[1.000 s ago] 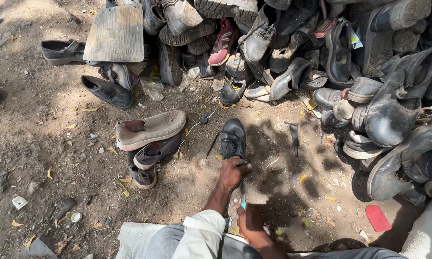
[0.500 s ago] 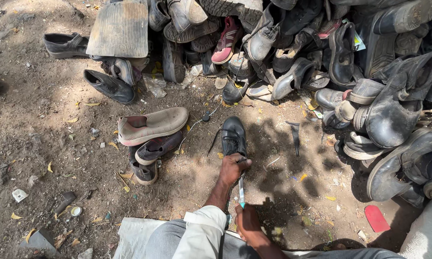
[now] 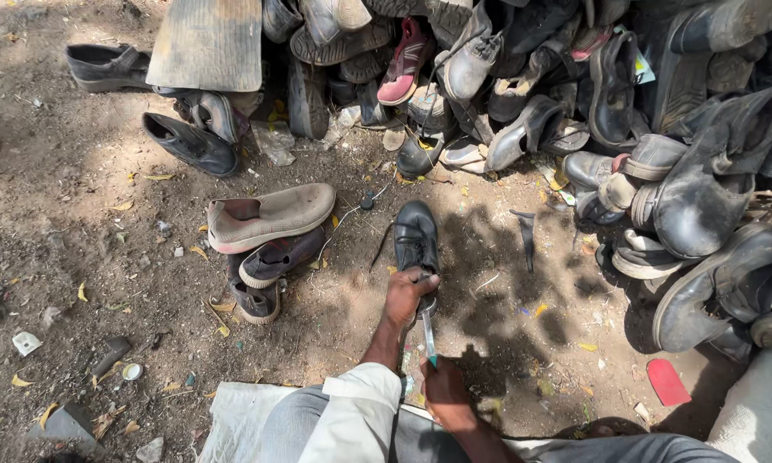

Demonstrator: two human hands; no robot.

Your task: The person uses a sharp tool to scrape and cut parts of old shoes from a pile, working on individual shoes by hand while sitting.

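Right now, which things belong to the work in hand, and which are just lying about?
In hand:
- black shoe, heel held by left hand
- thin tool in right hand, tip toward the heel

Lying about:
- tan slip-on
- shoe heap
- red scrap
- board

black lace-up shoe (image 3: 416,240) | tan slip-on shoe (image 3: 270,216) | pink sandal (image 3: 406,60) | red scrap (image 3: 666,381) | white sleeve (image 3: 352,420)

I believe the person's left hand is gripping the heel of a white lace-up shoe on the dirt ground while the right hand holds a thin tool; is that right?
Not quite: the head view shows the lace-up shoe is black leather, not white. The left hand does grip its heel on the dirt ground, and the right hand holds a thin tool.
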